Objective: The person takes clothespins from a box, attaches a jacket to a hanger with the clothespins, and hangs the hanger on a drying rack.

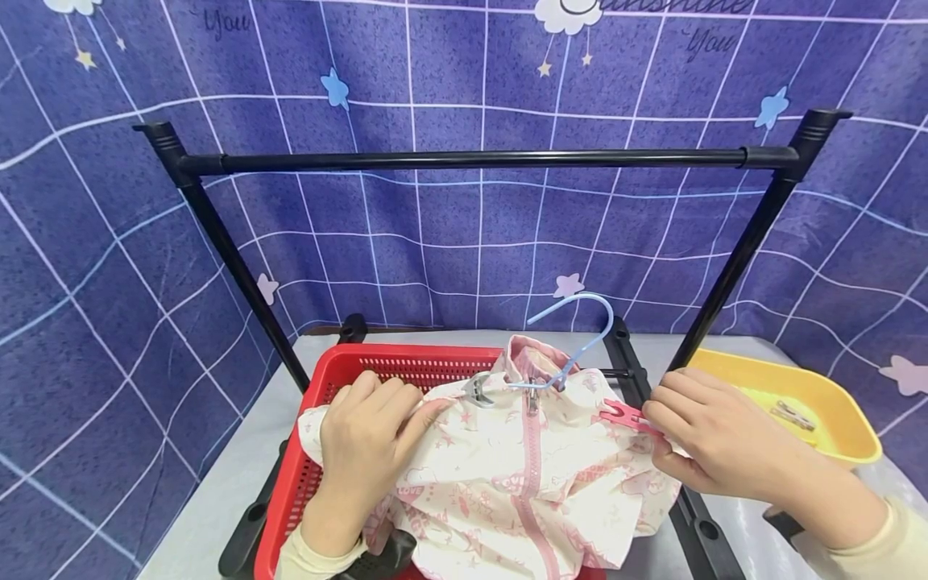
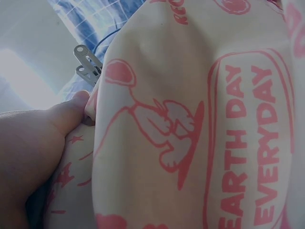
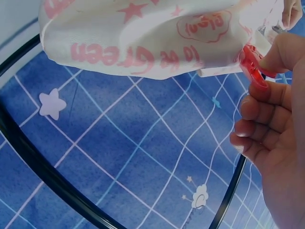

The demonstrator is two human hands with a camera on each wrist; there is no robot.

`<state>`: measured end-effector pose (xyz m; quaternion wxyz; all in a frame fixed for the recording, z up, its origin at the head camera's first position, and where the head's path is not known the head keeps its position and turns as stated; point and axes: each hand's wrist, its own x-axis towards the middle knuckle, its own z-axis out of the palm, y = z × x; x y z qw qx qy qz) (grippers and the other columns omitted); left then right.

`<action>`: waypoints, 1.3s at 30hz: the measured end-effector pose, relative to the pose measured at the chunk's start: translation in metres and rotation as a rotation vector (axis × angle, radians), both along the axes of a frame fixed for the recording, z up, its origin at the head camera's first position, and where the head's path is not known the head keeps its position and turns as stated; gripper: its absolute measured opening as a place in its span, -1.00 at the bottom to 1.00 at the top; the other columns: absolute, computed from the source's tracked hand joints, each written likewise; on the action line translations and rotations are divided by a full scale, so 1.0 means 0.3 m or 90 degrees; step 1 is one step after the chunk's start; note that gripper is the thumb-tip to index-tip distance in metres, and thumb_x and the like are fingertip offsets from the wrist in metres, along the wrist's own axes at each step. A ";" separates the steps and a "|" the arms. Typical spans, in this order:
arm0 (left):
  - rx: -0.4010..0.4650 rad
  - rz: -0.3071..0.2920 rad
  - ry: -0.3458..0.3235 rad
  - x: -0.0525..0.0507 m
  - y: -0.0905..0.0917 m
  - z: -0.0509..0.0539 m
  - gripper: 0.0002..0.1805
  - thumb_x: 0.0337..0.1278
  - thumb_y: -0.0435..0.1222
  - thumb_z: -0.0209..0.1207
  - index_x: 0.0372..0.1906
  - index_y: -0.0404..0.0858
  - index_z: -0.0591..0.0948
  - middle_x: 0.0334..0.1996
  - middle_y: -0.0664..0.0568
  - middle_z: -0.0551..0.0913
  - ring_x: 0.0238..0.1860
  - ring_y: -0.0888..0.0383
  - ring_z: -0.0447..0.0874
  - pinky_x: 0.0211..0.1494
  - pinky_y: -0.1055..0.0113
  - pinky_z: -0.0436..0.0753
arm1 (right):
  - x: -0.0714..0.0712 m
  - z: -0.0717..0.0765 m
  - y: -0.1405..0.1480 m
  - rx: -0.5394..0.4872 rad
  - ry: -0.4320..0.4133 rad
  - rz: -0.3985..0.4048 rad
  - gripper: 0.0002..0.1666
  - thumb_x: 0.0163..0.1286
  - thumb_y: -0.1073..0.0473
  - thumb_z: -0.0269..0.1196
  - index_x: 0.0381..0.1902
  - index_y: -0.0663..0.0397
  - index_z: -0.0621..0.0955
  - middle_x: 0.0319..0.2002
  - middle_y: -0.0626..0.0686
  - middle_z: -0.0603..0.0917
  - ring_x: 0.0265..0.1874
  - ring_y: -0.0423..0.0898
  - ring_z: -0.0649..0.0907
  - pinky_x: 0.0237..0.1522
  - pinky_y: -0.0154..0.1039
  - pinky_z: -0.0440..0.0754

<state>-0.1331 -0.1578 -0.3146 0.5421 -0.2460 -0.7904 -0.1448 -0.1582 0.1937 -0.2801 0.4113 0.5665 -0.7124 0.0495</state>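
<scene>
Bright and even in the head view, shaded and backlit at left wrist.
Nearly washed out on the garment at 6 o'clock; glaring off the left-wrist view's pale surface towards 10; bowed along the right-wrist view's black bar at 8.

- Rack: black, its crossbar level between two slanting posts, with dark feet on the table.
- Table: pale, under the basket and tub.
- Basket: red, perforated walls, standing between the rack's posts.
- Tub: yellow, outside the rack's right post.
- Pegs: lying inside the tub.
- Dark thing: low in the basket, perhaps fabric, though mostly hidden.
- Curtain: blue-purple, hung behind the rack, lined in a wavy pale grid and printed with blue stars, pinkish stars, white clouds and lettering.
</scene>
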 end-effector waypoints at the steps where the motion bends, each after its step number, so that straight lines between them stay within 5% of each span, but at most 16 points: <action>1: -0.001 0.000 -0.001 0.000 0.000 0.000 -0.46 0.48 0.09 -0.03 -0.59 -0.15 0.49 -0.69 0.08 0.40 -0.56 0.06 0.31 -0.50 0.24 0.29 | 0.000 0.002 -0.001 0.002 0.001 0.001 -0.70 0.38 0.17 -0.16 -0.52 0.07 0.42 -0.52 -0.08 0.35 -0.50 -0.10 0.37 -0.37 -0.24 0.34; 39: 0.006 -0.009 0.021 -0.010 0.001 -0.002 -0.47 0.47 0.09 -0.01 -0.60 -0.14 0.51 -0.70 0.09 0.41 -0.56 0.08 0.33 -0.52 0.21 0.30 | -0.014 0.007 -0.013 0.037 0.012 -0.029 -0.68 0.39 0.11 -0.19 -0.50 0.07 0.39 -0.53 -0.08 0.31 -0.50 -0.08 0.37 -0.32 -0.19 0.33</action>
